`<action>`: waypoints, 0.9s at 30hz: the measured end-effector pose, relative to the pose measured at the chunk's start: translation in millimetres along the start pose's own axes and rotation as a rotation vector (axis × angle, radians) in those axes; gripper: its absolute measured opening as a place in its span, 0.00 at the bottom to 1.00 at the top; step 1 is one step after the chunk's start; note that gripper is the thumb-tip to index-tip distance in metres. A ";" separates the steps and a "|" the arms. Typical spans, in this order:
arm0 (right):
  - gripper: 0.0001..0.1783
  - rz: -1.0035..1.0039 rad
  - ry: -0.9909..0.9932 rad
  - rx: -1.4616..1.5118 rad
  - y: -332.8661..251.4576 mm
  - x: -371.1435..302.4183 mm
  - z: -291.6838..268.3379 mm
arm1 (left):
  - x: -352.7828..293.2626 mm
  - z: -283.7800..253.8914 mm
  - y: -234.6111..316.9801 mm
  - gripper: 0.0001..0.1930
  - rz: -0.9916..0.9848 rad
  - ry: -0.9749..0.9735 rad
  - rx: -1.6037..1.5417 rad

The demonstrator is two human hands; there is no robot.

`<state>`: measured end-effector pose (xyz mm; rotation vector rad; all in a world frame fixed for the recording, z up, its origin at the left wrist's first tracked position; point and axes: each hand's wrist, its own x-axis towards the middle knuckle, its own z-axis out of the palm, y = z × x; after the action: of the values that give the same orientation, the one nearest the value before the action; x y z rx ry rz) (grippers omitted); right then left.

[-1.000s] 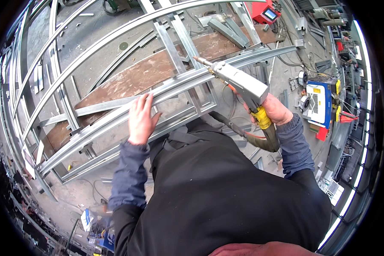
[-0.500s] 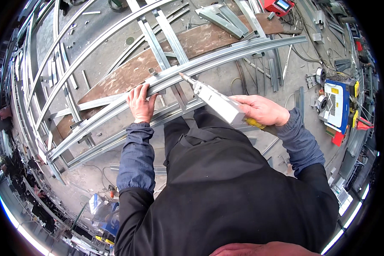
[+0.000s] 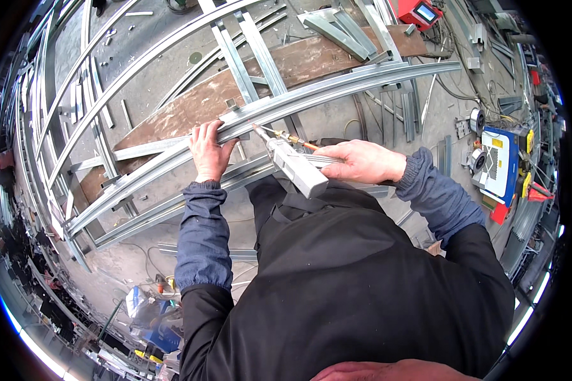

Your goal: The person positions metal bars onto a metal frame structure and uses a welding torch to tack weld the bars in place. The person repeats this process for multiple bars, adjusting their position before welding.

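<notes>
A long, gently curved metal rail point(image 3: 349, 87) runs across in front of me, part of a silvery frame. My left hand point(image 3: 208, 153) grips it left of the middle, with the fingers curled over its far edge and the thumb on the near side. In my right hand point(image 3: 368, 162) is a boxy light-grey welding gun point(image 3: 299, 170) with a copper-coloured tip. The tip points away from me, close to the rail's near edge and just right of my left hand; whether it touches cannot be told. A thin brass-and-orange tube point(image 3: 293, 138) runs beside the gun.
Two crosspieces point(image 3: 260, 54) extend from the rail over a brown board point(image 3: 178, 111) on the floor. Curved rails point(image 3: 117, 86) stand at the left. A blue-and-white machine point(image 3: 499, 162) with wire spools is at the right. A red device point(image 3: 419, 11) with a screen stands far right.
My right hand and the welding gun have moved left and turned, bringing the tip closer to my left hand. The brass-and-orange tube has come into view. My left hand keeps its hold.
</notes>
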<state>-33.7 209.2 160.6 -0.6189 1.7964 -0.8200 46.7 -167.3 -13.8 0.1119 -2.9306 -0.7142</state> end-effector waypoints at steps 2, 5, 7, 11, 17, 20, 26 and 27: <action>0.36 -0.001 -0.005 -0.010 -0.3 2.6 1.0 | -1.5 0.2 -1.2 0.31 0.027 0.008 0.008; 0.37 -0.015 0.003 -0.027 6.0 7.2 3.8 | -1.9 -1.9 -2.0 0.31 0.057 0.003 0.012; 0.37 -0.003 -0.007 -0.023 2.5 9.1 1.8 | -0.7 -3.6 -0.3 0.30 0.068 -0.012 0.020; 0.36 -0.006 -0.001 -0.016 1.3 9.7 1.9 | 2.0 -8.0 2.0 0.29 0.072 -0.056 0.054; 0.38 0.014 0.032 -0.105 6.3 8.4 7.6 | 2.7 -6.3 2.0 0.30 0.108 -0.035 0.055; 0.38 0.011 0.024 -0.110 -1.9 8.1 3.4 | 4.5 -7.4 1.0 0.30 0.091 -0.061 0.057; 0.37 0.003 0.024 -0.138 6.9 10.8 4.8 | 5.3 -7.0 2.2 0.30 0.069 -0.065 0.064; 0.37 0.010 0.018 -0.134 3.3 11.4 3.5 | 5.3 -7.0 1.9 0.30 0.070 -0.061 0.063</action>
<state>-34.4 202.1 150.4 -0.6908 1.8806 -0.7045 42.4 -169.4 -6.2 -0.0074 -2.9988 -0.6255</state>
